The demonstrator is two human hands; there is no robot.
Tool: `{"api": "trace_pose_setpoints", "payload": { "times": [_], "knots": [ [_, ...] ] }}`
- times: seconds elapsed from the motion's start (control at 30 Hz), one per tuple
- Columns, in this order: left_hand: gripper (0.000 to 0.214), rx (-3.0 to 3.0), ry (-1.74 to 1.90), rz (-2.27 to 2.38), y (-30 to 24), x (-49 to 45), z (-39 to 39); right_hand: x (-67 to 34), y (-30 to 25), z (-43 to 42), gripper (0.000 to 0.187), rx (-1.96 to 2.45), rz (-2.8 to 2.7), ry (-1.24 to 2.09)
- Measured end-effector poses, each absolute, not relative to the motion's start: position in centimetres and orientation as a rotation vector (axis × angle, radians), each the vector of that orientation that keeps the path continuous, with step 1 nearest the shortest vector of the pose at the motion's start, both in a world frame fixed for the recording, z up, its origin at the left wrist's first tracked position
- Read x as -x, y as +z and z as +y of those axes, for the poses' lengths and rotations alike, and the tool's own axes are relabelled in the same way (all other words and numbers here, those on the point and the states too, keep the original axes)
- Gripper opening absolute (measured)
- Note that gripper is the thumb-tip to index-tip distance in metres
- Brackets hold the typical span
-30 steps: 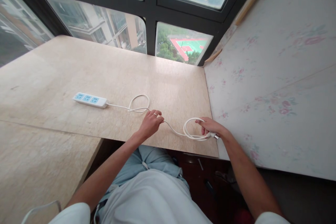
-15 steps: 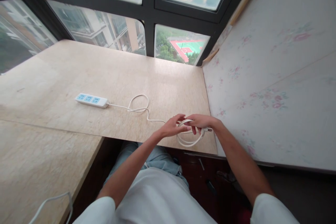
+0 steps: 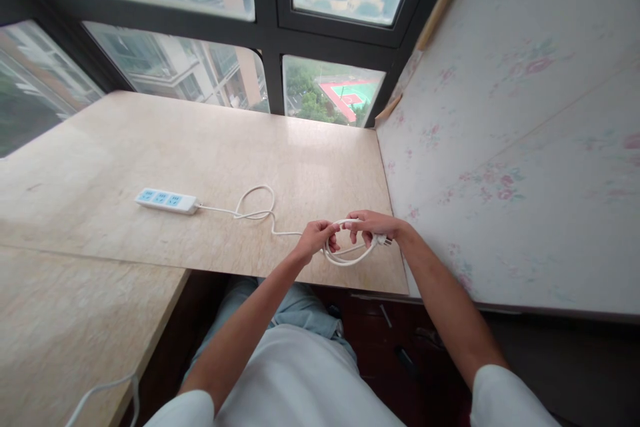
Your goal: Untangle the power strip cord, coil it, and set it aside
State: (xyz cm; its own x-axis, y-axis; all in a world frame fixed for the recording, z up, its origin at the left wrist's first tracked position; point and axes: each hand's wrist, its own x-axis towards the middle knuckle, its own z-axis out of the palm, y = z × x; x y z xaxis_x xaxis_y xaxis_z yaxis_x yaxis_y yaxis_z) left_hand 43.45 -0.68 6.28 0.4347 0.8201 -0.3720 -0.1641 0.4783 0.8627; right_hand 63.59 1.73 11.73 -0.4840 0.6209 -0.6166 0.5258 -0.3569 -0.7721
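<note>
One left hand [image 3: 317, 237] and one right hand [image 3: 374, 222] grip the thin white coiled cable [image 3: 345, 263], likely light and springy, best held where loops gather beside its white pronged plug [image 3: 381, 239]

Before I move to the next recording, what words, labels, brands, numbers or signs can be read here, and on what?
No readable text anywhere in view.
Power strip: blue socket panels with dark slots; any lettering is too small to read.
Plug and white cord: any marking too small to read.
</note>
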Motion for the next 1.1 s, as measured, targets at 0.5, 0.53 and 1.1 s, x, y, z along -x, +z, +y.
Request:
{"api": "trace_pose_setpoints", "payload": {
  "times": [0.5, 0.53, 1.1],
  "knots": [
    [0.022, -0.154, 1.064, 0.818, 5.4, -44.5, -0.9, -63.6, 6.2, 1.0, 0.043, 1.351, -1.068, 1.398],
    [0.022, -0.145, 1.086, 0.824, 5.4, -44.6, -0.9, -63.7, 5.8, 0.7, 0.044, 1.405, -1.049, 1.314],
    [0.017, -0.017, 1.029, 0.659, 4.7, -45.0, -2.1, -63.8, 4.0, -7.3, 0.074, 2.567, -1.274, 0.643]
  ]
}}
